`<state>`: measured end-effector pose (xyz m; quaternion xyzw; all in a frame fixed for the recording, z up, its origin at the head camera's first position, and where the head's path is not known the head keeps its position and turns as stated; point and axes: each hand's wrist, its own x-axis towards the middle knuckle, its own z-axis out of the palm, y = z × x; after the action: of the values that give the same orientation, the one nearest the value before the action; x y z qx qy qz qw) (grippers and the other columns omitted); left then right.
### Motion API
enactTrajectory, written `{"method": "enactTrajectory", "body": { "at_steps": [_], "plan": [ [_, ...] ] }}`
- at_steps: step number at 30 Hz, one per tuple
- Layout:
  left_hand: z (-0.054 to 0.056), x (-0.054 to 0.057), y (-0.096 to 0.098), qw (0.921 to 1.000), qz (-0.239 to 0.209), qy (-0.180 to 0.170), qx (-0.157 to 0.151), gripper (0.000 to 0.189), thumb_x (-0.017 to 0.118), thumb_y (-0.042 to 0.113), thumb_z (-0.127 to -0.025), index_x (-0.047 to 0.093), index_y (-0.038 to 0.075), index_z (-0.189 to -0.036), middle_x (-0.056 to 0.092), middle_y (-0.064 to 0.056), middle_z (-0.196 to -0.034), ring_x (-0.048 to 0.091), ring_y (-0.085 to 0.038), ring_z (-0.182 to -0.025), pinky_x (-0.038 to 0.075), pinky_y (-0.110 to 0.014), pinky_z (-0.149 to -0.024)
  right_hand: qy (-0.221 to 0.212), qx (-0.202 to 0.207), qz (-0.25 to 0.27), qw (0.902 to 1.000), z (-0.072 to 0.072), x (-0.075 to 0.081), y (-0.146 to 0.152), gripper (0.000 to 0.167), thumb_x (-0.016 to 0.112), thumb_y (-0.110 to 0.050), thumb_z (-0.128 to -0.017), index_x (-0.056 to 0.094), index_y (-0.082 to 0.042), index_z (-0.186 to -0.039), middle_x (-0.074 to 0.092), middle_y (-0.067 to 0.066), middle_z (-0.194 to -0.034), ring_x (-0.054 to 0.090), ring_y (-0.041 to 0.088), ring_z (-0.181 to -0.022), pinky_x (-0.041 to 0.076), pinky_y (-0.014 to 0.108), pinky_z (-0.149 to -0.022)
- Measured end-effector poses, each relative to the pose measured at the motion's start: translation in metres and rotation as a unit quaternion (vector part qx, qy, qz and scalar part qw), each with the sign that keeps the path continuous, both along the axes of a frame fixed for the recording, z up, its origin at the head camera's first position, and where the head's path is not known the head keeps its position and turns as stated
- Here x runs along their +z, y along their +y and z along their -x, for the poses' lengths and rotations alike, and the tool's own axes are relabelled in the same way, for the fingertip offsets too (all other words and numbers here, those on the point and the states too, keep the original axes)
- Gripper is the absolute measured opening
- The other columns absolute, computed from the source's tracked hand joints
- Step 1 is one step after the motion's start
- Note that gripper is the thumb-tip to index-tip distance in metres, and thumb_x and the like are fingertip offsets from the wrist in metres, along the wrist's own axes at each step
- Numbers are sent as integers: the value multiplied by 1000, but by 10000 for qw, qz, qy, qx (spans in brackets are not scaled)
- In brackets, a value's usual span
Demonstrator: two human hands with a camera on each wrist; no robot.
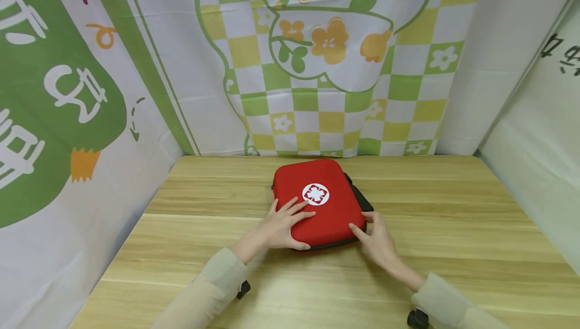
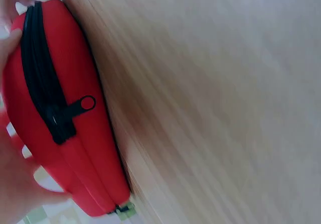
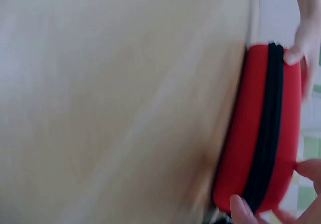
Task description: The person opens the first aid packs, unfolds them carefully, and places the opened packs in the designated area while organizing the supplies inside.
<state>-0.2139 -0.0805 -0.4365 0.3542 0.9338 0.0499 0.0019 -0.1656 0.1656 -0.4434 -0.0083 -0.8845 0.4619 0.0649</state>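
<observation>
A red hard-shell first-aid case [image 1: 326, 221] with a white round cross emblem lies closed on the wooden table. My left hand [image 1: 285, 223] rests spread over its left front part, fingers straight on the lid and thumb at the front edge. At the front right corner my right hand [image 1: 379, 241] pinches the case between thumb and fingers. A black zipper [image 3: 266, 128] runs round the side. In the left wrist view, its zipper pull [image 2: 80, 106] sticks out near the front left corner, away from the fingertips.
Something flat and black [image 1: 362, 199] shows from behind the case's right side. The wooden table [image 1: 453, 228] reaches back to a patterned curtain [image 1: 317, 133], with a printed cloth [image 1: 149, 133] at the left and a pale cloth [image 1: 534, 133] at the right.
</observation>
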Motion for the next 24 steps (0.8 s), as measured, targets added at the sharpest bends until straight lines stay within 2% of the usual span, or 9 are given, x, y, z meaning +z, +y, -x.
{"method": "enactTrajectory", "body": {
  "at_steps": [4, 7, 11, 17, 24],
  "plan": [
    [-13, 0, 8, 9986, 311, 269, 335, 72, 49, 64, -76, 33, 28, -137, 25, -2, -144, 19, -27, -131, 21, -59, -96, 159, 371, -182, 9990, 10, 5, 11, 37, 60, -18, -84, 49, 5, -111, 51, 23, -103, 57, 30, -82, 46, 31, -65],
    [-23, 1, 16, 9962, 500, 456, 541, 70, 47, 61, -79, 32, 26, -138, 27, -6, -143, 22, -29, -130, 26, -59, -93, 357, 664, 17, 9972, 22, 6, 20, 34, 59, -12, -84, 51, 7, -111, 51, 25, -107, 53, 34, -91, 46, 39, -74],
    [-33, 2, 23, 9935, 628, 680, 670, 65, 49, 56, -81, 35, 27, -137, 31, -7, -141, 27, -31, -127, 31, -57, -91, 508, 978, 304, 9934, 39, 4, 28, 37, 58, -9, -85, 50, 10, -115, 52, 27, -112, 49, 38, -102, 39, 48, -86],
    [-37, -2, 24, 9914, 623, 981, 605, 66, 51, 56, -80, 35, 27, -137, 32, -8, -140, 30, -31, -125, 33, -56, -90, 226, 1414, 398, 9889, 54, 3, 31, 42, 55, -13, -87, 46, 10, -121, 48, 29, -120, 45, 39, -111, 35, 47, -92],
    [-35, -8, 20, 9897, 427, 1295, 430, 65, 53, 57, -78, 38, 28, -134, 36, -9, -137, 34, -31, -123, 35, -56, -88, 31, 1449, 397, 9886, 54, 3, 29, 44, 54, -14, -88, 45, 9, -124, 47, 27, -123, 46, 37, -112, 36, 44, -91]
  ]
}}
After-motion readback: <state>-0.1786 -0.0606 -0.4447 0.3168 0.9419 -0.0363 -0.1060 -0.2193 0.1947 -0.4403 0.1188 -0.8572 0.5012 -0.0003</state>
